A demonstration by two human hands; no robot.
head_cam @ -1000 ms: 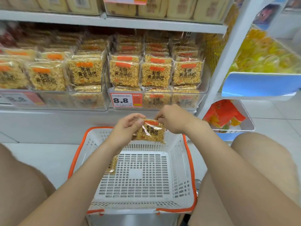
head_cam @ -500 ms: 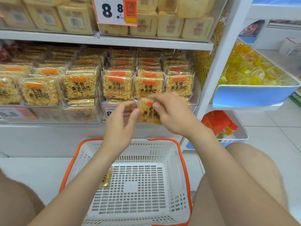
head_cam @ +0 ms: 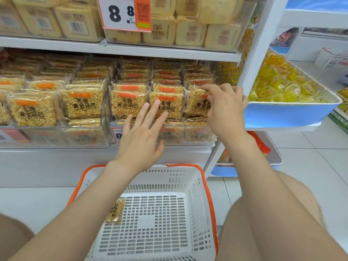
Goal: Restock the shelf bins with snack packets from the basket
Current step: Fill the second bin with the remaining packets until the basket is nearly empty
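Orange-labelled under its clear wrap, the packet (head_cam: 195, 105) that both hands held over the basket (head_cam: 184, 178) a second ago now stands at the front of the right-hand column in the clear bin (head_cam: 188, 125) on the lower shelf. The right hand (head_cam: 226, 110) has carried it up there and still pinches its top edge with curled fingers and thumb, so it is placed but not yet released. The left hand (head_cam: 141, 136) has let go of it. Its fingers are straight and spread and hold nothing, and their tips touch the front packet (head_cam: 169, 107) of the middle column just beside, seemingly to steady that row while the new one goes in. The view has also lifted from the basket toward the shelf, which fits a placing move rather than a picking one. For the task, this packet looks all but stocked: it needs only to be settled upright against those behind it and freed. The basket sits on the floor below the bin, and only one last packet (head_cam: 114, 210) shows in it, lying flat at the left of its floor beside the left forearm. By the look of it the restocking is close to done, with one more trip to follow.
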